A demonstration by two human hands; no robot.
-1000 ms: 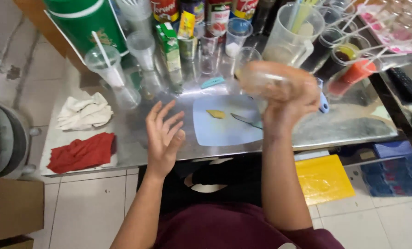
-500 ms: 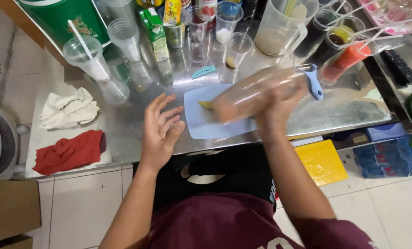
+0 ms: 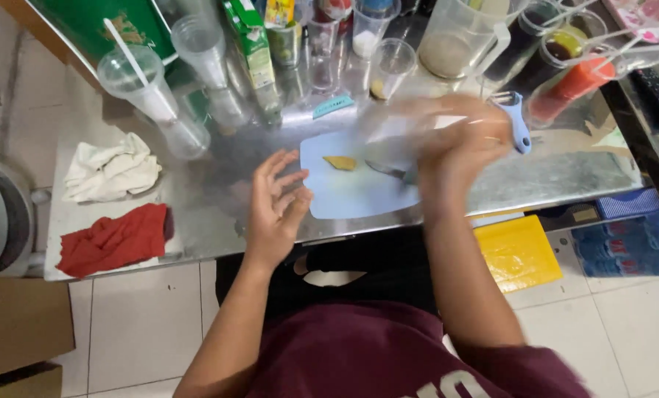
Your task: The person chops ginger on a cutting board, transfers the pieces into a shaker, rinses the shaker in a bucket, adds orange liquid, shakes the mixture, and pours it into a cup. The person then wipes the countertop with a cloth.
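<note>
My right hand is closed around a clear plastic cup held sideways above the counter; both are smeared by motion. My left hand hovers open with fingers spread, over the left edge of a pale blue cutting board. On the board lie a small yellow-brown piece and a knife. A blue-handled peeler rests just right of my right hand.
The steel counter carries a white cloth, a red cloth, clear cups, a green carton, a measuring jug and drink cups with straws. A yellow box sits below.
My right hand has swung the cup from upright and high, to tilted, to low and sideways near the board. My left hand has stayed open beside the board.
</note>
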